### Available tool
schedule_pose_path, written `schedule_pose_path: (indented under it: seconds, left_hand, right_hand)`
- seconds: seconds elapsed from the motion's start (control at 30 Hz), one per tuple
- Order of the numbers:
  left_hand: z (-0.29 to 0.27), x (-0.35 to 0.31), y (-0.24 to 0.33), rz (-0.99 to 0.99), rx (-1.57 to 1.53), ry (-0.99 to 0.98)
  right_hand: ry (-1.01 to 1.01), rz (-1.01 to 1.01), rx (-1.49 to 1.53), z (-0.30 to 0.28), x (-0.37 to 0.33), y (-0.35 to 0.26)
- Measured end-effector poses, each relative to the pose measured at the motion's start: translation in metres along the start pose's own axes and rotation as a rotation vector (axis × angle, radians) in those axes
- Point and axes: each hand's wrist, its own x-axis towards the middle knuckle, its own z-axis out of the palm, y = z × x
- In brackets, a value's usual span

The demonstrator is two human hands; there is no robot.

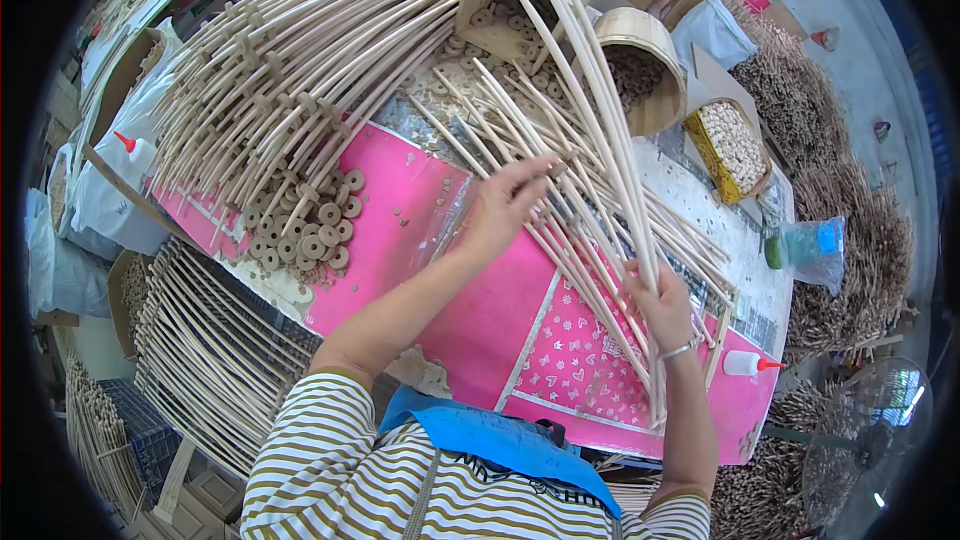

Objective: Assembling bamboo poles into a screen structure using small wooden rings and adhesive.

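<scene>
My right hand (pixel 662 310) is closed round a bundle of long pale wooden sticks (pixel 622 155), which leans up and away to the far left over the table. My left hand (pixel 505 202) reaches over a loose pile of more wooden sticks (pixel 590 240). Its fingers are apart and its fingertips are close to the sticks; no held thing can be made out there. Left of it, many sticks fitted with round wooden discs (pixel 290 90) lie stacked in a wide fan. Loose ring-shaped wooden discs (pixel 320 238) are heaped at their near ends.
At the back, a tipped wooden box (pixel 490 35) and a round wooden tub (pixel 665 70) hold discs. A yellow box (pixel 715 155) of small pale pieces stands right. A red-tipped white glue bottle (pixel 742 363) lies at the right edge. A fan (pixel 875 435) stands beyond.
</scene>
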Motion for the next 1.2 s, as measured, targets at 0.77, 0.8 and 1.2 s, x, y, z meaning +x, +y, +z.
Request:
schedule_pose_path:
  seconds: [0.77, 0.8, 1.2]
  left_hand:
    - [-0.136, 0.05, -0.019, -0.277, -0.559, 0.126]
    - [-0.138, 0.05, -0.018, -0.278, -0.562, 0.1]
    - [-0.144, 0.049, -0.016, -0.305, -0.48, 0.018]
  right_hand:
    - [-0.233, 0.259, 0.087, -0.022, -0.072, -0.005]
    - [-0.237, 0.292, 0.077, -0.019, -0.074, 0.0]
    - [-0.348, 0.328, 0.146, -0.002, -0.082, 0.015]
